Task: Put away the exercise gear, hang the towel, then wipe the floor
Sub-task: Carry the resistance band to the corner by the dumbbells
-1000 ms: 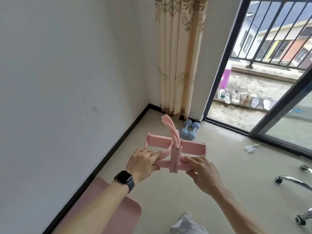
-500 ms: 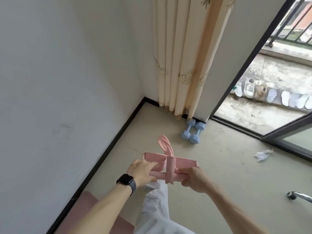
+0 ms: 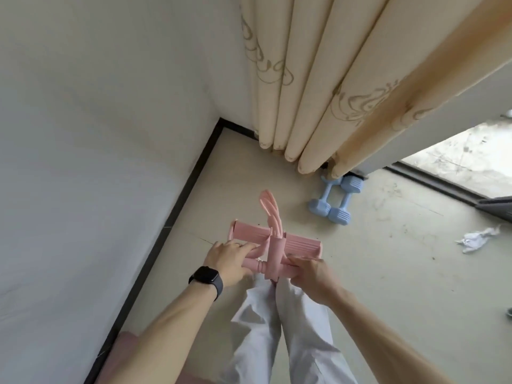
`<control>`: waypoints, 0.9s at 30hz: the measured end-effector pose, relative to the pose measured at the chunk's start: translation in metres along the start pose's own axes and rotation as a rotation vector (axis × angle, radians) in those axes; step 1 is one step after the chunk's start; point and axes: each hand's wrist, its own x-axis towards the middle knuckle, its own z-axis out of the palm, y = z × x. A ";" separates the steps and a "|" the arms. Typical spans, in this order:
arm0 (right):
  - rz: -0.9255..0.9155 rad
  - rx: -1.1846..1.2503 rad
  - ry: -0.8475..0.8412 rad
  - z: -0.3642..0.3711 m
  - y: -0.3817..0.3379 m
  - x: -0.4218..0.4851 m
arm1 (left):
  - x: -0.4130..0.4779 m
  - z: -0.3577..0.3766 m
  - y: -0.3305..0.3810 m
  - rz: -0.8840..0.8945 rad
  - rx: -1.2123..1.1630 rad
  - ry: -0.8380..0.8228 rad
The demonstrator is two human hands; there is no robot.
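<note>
"What sort of place is this?"

"A room in a home. Beyond the hands a patterned cream curtain (image 3: pixel 318 87) hangs to the tiled floor (image 3: pixel 388 273) by an open balcony doorway (image 3: pixel 465 159)."

"Anything else?"

"Blue dumbbells (image 3: pixel 336 200) lie under the curtain, and a plain white wall (image 3: pixel 97 134) stands to their left."

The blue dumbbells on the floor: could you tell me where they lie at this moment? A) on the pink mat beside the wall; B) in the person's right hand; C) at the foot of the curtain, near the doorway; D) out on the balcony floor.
C: the two blue dumbbells lie side by side on the room's floor, their far ends just under the hem of the curtain, while both hands hold the pink pedal puller.
</note>
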 end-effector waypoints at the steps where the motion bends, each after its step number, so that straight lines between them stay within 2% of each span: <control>1: 0.010 -0.013 -0.011 0.005 0.008 0.023 | 0.025 0.009 -0.010 0.003 0.009 -0.013; 7: 0.006 -0.019 -0.078 0.044 0.078 0.162 | 0.164 0.077 -0.065 0.007 0.045 -0.076; 10: -0.004 -0.002 -0.065 0.063 0.114 0.220 | 0.227 0.112 -0.083 0.010 0.071 -0.048; 19: -0.084 -0.125 0.290 0.096 0.193 0.355 | 0.383 0.149 -0.120 0.108 0.170 0.285; 22: -0.104 -0.149 0.413 0.097 0.209 0.393 | 0.427 0.156 -0.133 0.156 0.206 0.350; 27: 0.020 -0.178 0.569 0.111 0.237 0.440 | 0.496 0.174 -0.134 0.213 0.260 0.489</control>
